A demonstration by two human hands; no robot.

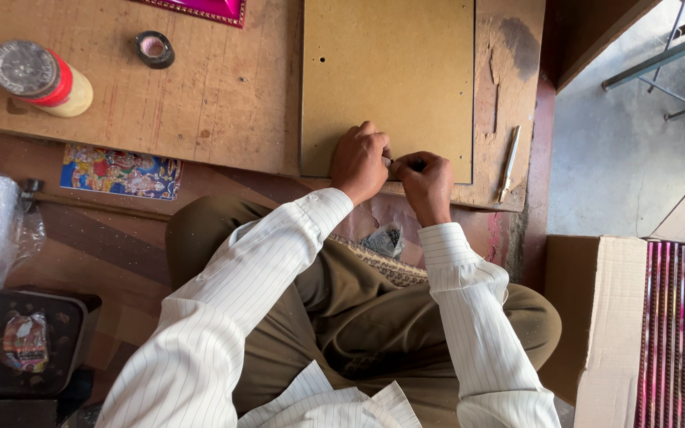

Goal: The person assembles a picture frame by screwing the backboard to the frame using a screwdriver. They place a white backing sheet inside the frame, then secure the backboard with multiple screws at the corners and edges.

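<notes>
Both hands at near edge of backing board, work seemingly early.
Left hand (360,161) curled, fingers pressed on the brown board (388,79); right hand (426,184) closed around a small dark item, its kind unclear. Board lies flat on the wooden worktable (223,103), long axis running away from the person; its face bare apart from two small holes, no fittings visible.
</notes>
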